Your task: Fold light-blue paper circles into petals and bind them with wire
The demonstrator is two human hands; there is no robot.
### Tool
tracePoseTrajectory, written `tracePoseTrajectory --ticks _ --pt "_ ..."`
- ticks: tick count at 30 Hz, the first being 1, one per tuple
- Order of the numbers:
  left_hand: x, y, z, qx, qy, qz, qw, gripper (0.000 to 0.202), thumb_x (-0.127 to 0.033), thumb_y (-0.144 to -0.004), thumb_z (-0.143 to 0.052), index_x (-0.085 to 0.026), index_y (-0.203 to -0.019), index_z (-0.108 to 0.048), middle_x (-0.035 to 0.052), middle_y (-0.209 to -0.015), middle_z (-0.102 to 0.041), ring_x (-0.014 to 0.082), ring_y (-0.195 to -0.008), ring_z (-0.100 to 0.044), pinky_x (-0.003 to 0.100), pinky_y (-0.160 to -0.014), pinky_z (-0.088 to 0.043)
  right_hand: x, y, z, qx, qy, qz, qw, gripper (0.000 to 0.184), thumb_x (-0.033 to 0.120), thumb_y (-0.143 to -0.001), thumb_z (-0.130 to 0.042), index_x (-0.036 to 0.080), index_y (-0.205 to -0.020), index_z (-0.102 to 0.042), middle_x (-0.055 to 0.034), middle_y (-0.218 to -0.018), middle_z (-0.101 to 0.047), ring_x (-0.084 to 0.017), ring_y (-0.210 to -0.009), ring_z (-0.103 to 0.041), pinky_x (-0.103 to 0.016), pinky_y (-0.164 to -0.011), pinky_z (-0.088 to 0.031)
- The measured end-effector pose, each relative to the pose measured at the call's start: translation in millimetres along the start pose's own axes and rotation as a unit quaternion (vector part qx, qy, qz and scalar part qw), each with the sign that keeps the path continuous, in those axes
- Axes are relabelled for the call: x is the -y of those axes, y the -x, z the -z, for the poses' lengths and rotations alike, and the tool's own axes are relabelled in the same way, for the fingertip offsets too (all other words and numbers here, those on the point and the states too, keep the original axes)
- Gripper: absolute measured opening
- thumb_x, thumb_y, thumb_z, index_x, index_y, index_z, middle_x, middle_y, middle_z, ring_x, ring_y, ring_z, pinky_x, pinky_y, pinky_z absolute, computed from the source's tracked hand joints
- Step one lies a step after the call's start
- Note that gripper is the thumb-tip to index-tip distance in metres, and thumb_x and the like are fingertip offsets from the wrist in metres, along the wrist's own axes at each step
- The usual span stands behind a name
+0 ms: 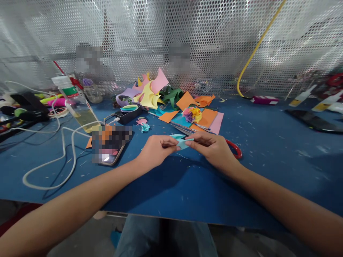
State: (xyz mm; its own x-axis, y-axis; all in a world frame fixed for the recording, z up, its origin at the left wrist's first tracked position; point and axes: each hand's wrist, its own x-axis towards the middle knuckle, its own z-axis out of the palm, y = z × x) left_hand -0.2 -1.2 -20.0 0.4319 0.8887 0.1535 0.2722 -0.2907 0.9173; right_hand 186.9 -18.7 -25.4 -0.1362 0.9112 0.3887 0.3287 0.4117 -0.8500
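A folded piece of light blue paper (182,143) is pinched between both hands above the middle of the blue table. My left hand (158,150) grips its left side between thumb and fingers. On its right side, my right hand (213,148) pinches it the same way. Red-handled scissors (237,149) lie just beyond and beside my right hand, partly hidden by it. Behind the hands sits a crumpled multicoloured paper flower (192,115) on orange and blue sheets. Small pink and light blue folded paper pieces (144,126) rest beyond my left hand.
A phone (114,146), a looping white cable (66,178) and a tilted bottle (80,107) occupy the left. Cut paper scraps (147,93) pile up near the perforated metal screen (214,35). A dark phone-like slab (316,121) and small glue-like bottles (302,95) lie at right.
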Motion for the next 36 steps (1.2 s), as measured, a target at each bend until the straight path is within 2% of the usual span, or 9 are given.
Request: tracePoseTrajectory --ticks 4,7,9,13,17,21,25,29,36 --pt "-4 0 9.1 -0.008 -0.149 -0.096 0.984 0.016 -0.03 -0.074 -0.062 -0.02 -0.083 -0.069 0.0039 -0.091 -0.07 0.0171 -0.085 -0.062 0.027 -0.073 -0.048 -3 -1 6 0.055 0.11 0.093 0.988 0.011 0.031 -0.075 -0.063 0.021 -0.074 -0.066 -0.0029 -0.075 -0.066 -0.017 -0.074 -0.061 -0.03 -0.068 -0.048" --pt "-10 2 11.1 0.023 -0.141 -0.123 0.982 0.018 -0.03 -0.075 -0.062 -0.019 -0.087 -0.069 0.0055 -0.092 -0.069 0.016 -0.085 -0.061 0.026 -0.073 -0.048 -3 1 5 0.099 0.094 0.08 0.987 0.012 0.031 -0.077 -0.061 0.021 -0.081 -0.065 -0.0026 -0.076 -0.067 -0.016 -0.07 -0.061 -0.029 -0.066 -0.049" --pt "-15 3 10.2 0.035 -0.088 -0.081 0.992 0.019 -0.029 -0.075 -0.061 -0.016 -0.087 -0.069 0.0052 -0.079 -0.069 0.0127 -0.069 -0.061 0.023 -0.063 -0.048 -1 3 3 0.105 0.045 0.036 0.993 0.016 0.033 -0.076 -0.062 0.02 -0.086 -0.064 -0.0031 -0.079 -0.068 -0.016 -0.072 -0.062 -0.029 -0.067 -0.05" --pt "-21 4 8.0 0.066 0.037 0.078 0.994 0.019 -0.029 -0.071 -0.065 -0.013 -0.081 -0.069 0.0026 -0.063 -0.065 0.0087 -0.053 -0.056 0.021 -0.053 -0.047 5 3 3 0.106 -0.028 -0.056 0.992 0.019 0.036 -0.075 -0.061 0.019 -0.083 -0.064 -0.0003 -0.069 -0.065 -0.013 -0.062 -0.06 -0.025 -0.059 -0.049" --pt "-22 9 6.5 0.161 0.016 0.187 0.969 0.016 -0.026 -0.069 -0.063 -0.012 -0.077 -0.069 0.0021 -0.059 -0.063 0.0104 -0.054 -0.059 0.022 -0.055 -0.049 9 4 5 0.241 -0.012 -0.119 0.963 0.019 0.035 -0.078 -0.058 0.017 -0.08 -0.064 0.0009 -0.062 -0.062 -0.011 -0.054 -0.056 -0.023 -0.053 -0.046" --pt "-22 16 3.1 0.167 -0.165 0.096 0.967 0.018 -0.026 -0.071 -0.058 -0.014 -0.077 -0.07 0.0024 -0.061 -0.065 0.0126 -0.056 -0.059 0.021 -0.05 -0.042 8 9 4 0.279 0.111 -0.037 0.953 0.019 0.031 -0.081 -0.053 0.017 -0.082 -0.065 0.0 -0.062 -0.062 -0.011 -0.056 -0.056 -0.022 -0.053 -0.042" --pt "-25 21 -1.0 0.163 -0.288 -0.008 0.944 0.018 -0.026 -0.074 -0.056 -0.017 -0.075 -0.072 0.0024 -0.067 -0.068 0.013 -0.063 -0.06 0.021 -0.055 -0.04 11 11 6 0.292 0.205 0.09 0.93 0.015 0.02 -0.081 -0.054 0.018 -0.084 -0.068 -0.0026 -0.079 -0.064 -0.013 -0.071 -0.059 -0.023 -0.066 -0.043" --pt "-24 23 -4.0 0.172 -0.328 -0.026 0.929 0.02 -0.027 -0.076 -0.054 -0.018 -0.077 -0.072 0.0029 -0.07 -0.068 0.0142 -0.065 -0.059 0.023 -0.058 -0.039 13 8 11 0.331 0.216 0.123 0.91 0.016 0.02 -0.082 -0.054 0.02 -0.09 -0.069 -0.003 -0.084 -0.063 -0.012 -0.074 -0.059 -0.022 -0.068 -0.043" --pt "-23 24 -5.4 0.161 -0.333 -0.021 0.929 0.018 -0.02 -0.076 -0.055 -0.02 -0.078 -0.072 0.0021 -0.072 -0.069 0.0148 -0.067 -0.06 0.024 -0.06 -0.04 7 3 13 0.343 0.182 0.128 0.913 0.014 0.021 -0.082 -0.056 0.019 -0.089 -0.068 -0.0034 -0.086 -0.064 -0.012 -0.077 -0.059 -0.021 -0.071 -0.045"
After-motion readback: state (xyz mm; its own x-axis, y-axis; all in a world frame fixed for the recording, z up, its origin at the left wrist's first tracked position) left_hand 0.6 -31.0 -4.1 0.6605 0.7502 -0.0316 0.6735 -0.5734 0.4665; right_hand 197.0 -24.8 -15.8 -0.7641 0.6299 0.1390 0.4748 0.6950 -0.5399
